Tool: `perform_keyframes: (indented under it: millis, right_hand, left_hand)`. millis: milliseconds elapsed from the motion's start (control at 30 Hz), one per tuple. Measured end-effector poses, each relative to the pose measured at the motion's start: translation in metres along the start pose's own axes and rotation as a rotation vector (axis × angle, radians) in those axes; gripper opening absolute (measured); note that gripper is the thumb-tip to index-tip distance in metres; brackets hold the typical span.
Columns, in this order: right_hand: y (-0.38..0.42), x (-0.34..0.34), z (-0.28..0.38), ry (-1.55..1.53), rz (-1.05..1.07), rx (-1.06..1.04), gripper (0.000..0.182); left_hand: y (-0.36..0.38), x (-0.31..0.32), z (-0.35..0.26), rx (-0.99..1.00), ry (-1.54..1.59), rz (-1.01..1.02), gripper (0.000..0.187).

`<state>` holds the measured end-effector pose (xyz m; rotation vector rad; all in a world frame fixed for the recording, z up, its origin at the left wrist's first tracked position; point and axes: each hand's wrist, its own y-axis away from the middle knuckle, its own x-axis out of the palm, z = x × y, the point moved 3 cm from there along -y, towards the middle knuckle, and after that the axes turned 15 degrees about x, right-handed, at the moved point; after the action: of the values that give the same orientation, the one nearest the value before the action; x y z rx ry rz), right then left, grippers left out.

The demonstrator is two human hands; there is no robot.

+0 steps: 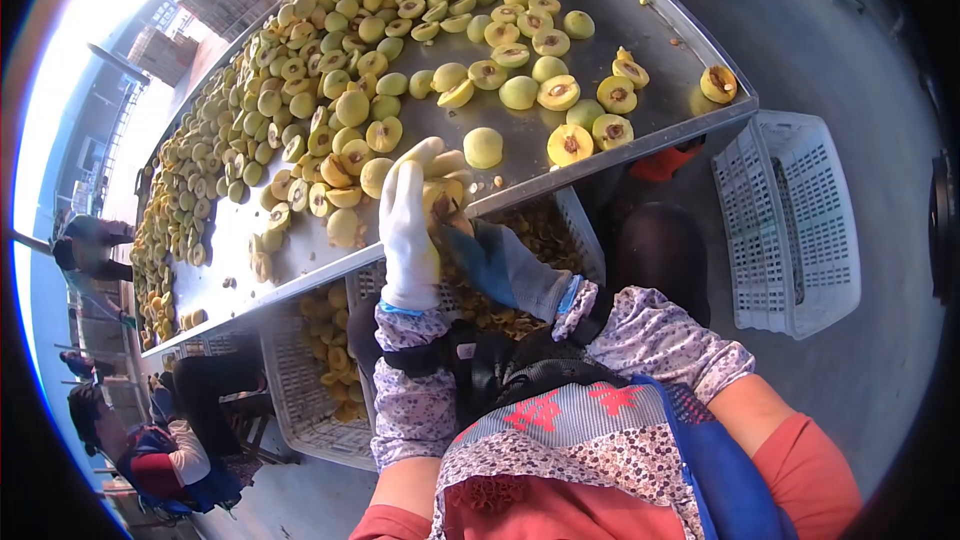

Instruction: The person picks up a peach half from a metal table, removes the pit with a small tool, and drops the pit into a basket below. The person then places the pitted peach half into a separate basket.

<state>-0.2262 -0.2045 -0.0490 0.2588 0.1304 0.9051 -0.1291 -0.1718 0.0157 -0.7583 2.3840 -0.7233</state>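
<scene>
My left hand [408, 235], in a white glove, is closed around a yellow-green stone fruit half [440, 198], which looks like a peach, just over the near edge of the metal table. Against the fruit's browned middle presses my right hand [505, 265], in a grey-blue glove with its fingers curled. Whether it grips a small tool is hidden. A pale fruit piece [484, 148] lies on the table beyond my left fingertips. Many halved fruits [350, 108], some cut side up with brown pits showing, are heaped across the tabletop [630, 25].
Under the table edge, a crate [583, 230] holds brownish-yellow pieces; another crate [300, 390] on the left contains fruit halves. A white plastic crate [800, 230] stands at the right. A seated person [170, 450] is at lower left. The table's raised rim [620, 155] runs before me.
</scene>
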Motion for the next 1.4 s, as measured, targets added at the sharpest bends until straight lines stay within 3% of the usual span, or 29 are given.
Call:
perform_keyframes:
  millis: [33, 67, 100, 133, 233, 367, 433, 467, 533, 567, 667, 733, 767, 833, 867, 900, 967, 1033, 1067, 1133, 1167, 1233, 1267, 1300, 1333, 1367, 1400]
  right_hand:
    - [0.0, 0.0, 0.004, -0.058, -0.011, -0.025, 0.051]
    - [0.002, -0.002, 0.008, -0.06, -0.01, -0.028, 0.051]
    - [0.009, -0.006, 0.022, -0.081, 0.09, 0.124, 0.054]
    - [0.014, -0.007, 0.027, -0.101, 0.192, 0.277, 0.057]
    - [0.017, -0.006, 0.025, -0.093, 0.381, 0.477, 0.062]
    - [0.018, -0.012, 0.025, 0.032, 0.327, 0.428, 0.061]
    - [0.027, -0.014, 0.029, -0.207, 0.538, 0.601, 0.06]
    - [0.024, -0.018, 0.025, -0.207, 0.539, 0.601, 0.06]
    - [0.022, -0.014, 0.022, -0.473, 0.91, 0.718, 0.062]
    - [0.022, -0.012, 0.02, -0.471, 0.913, 0.716, 0.062]
    - [0.022, -0.006, 0.018, -0.337, 0.795, 0.652, 0.062]
    - [0.014, -0.006, 0.011, 0.109, 0.45, 0.344, 0.061]
    - [0.014, -0.005, 0.001, 0.107, 0.452, 0.344, 0.061]
    - [0.018, -0.01, -0.007, 0.377, 0.275, -0.164, 0.055]
    - [0.018, -0.013, -0.007, 0.64, 0.257, 0.023, 0.046]
    - [0.022, -0.019, 0.002, 0.64, 0.259, 0.022, 0.046]
    - [0.028, -0.031, 0.007, 0.814, 0.203, 0.224, 0.042]
    - [0.027, -0.034, 0.002, 0.699, 0.125, 0.168, 0.041]
    - [0.024, -0.034, -0.001, 0.674, 0.076, 0.115, 0.041]
    - [0.021, -0.031, -0.002, 0.644, -0.021, 0.02, 0.04]
    - [0.022, -0.03, 0.001, 0.646, -0.025, 0.019, 0.04]
    - [0.025, -0.033, 0.01, 0.53, -0.07, 0.098, 0.04]
    - [0.023, -0.036, 0.007, 0.534, -0.075, 0.099, 0.04]
    - [0.021, -0.04, 0.004, 0.451, -0.133, 0.023, 0.039]
    - [0.02, -0.045, 0.004, 0.368, -0.193, -0.052, 0.037]
    - [0.019, -0.047, 0.004, 0.368, -0.205, -0.05, 0.037]
    - [0.019, -0.051, 0.007, 0.186, -0.254, -0.114, 0.035]
  left_hand:
    - [0.003, 0.005, 0.002, 0.001, -0.002, -0.001, 0.031]
    - [0.009, 0.007, 0.009, -0.162, 0.298, -0.198, 0.036]
    - [0.014, 0.009, 0.016, -0.327, 0.596, -0.391, 0.041]
    - [0.014, 0.007, 0.019, -0.316, 0.57, -0.413, 0.043]
    - [0.01, -0.003, 0.018, -0.325, 0.669, -0.342, 0.036]
    - [0.012, -0.002, 0.028, -0.347, 0.541, -0.114, 0.038]
    - [0.012, -0.001, 0.025, -0.36, 0.527, -0.105, 0.04]
    - [0.014, -0.002, 0.024, -0.428, 0.642, -0.165, 0.042]
    - [0.015, 0.0, 0.02, -0.455, 0.793, -0.237, 0.044]
    - [0.013, 0.0, 0.016, -0.453, 0.79, -0.238, 0.044]
    - [0.013, 0.002, 0.011, -0.534, 0.876, -0.313, 0.041]
    - [0.016, 0.002, 0.016, -0.486, 0.953, -0.423, 0.039]
    - [0.015, -0.004, 0.021, -0.487, 0.95, -0.423, 0.039]
    - [0.009, -0.035, 0.033, -0.404, 1.243, -0.592, 0.037]
    - [0.01, -0.058, 0.037, -0.365, 1.058, -0.673, 0.035]
    - [0.017, -0.083, 0.038, -0.327, 0.87, -0.75, 0.034]
    - [0.041, -0.132, 0.019, -0.202, 0.084, -0.567, 0.035]
    - [0.056, -0.183, 0.03, -0.468, -0.206, -0.579, 0.04]
    - [0.056, -0.181, 0.029, -0.472, -0.208, -0.575, 0.04]
    - [0.042, -0.17, 0.018, -0.275, -0.467, -0.56, 0.041]
    - [0.034, -0.151, 0.019, -0.331, -0.305, -0.507, 0.041]
    - [-0.004, -0.084, -0.004, -0.234, -0.136, -0.203, 0.04]
    - [-0.016, -0.058, 0.008, -0.106, -0.258, -0.049, 0.04]
    - [-0.028, -0.029, 0.02, -0.154, -0.377, 0.11, 0.042]
    - [-0.038, -0.005, 0.032, -0.037, -0.334, 0.229, 0.042]
    - [-0.044, 0.019, 0.043, -0.038, -0.257, 0.271, 0.042]
    - [-0.048, 0.038, 0.064, 0.137, -0.344, 0.321, 0.042]
